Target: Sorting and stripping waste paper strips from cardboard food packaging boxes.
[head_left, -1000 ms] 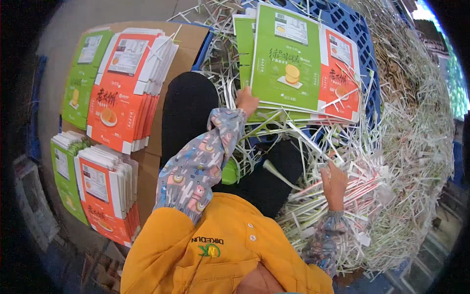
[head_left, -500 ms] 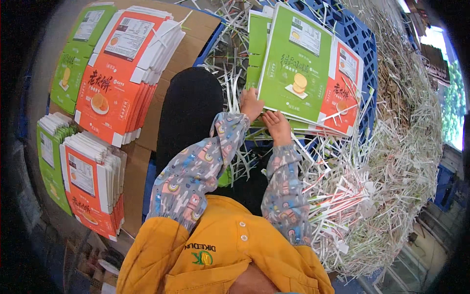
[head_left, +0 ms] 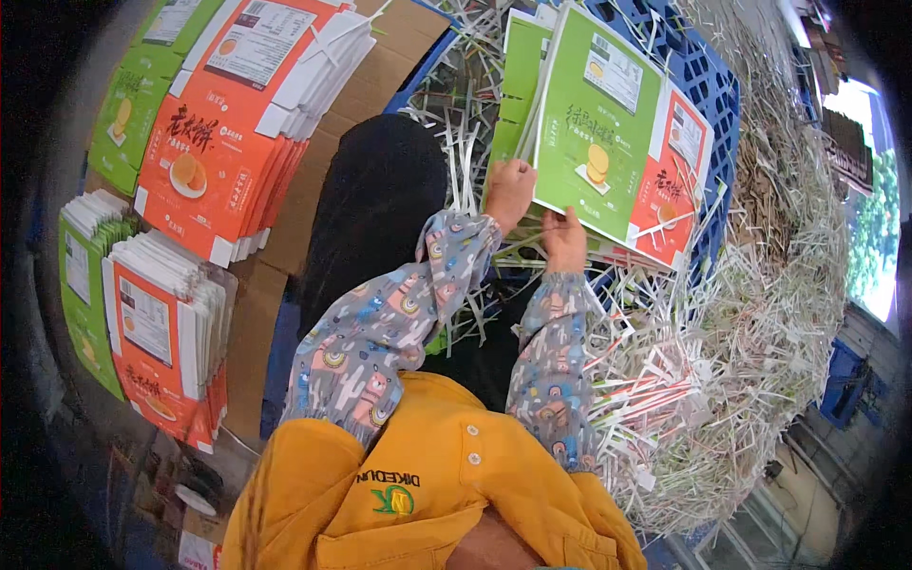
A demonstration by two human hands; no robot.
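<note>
Carton blank: a flat green die-cut carton blank (head_left: 600, 133) printed with a round pastry, topping an orange blank (head_left: 676, 190) on the blue pallet (head_left: 708, 76).
Axis: long side runs away from the person, tilted right.
Left hand (head_left: 510, 188): curled, gripping its near-left edge.
Right hand (head_left: 565, 242): fingers pinching its near edge.
Around: white paper trimmings (head_left: 750, 313).

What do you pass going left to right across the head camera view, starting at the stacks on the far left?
Green carton stack → orange carton stack → left hand → right hand → green printed sheet → blue pallet → pile of paper trimmings.
</note>
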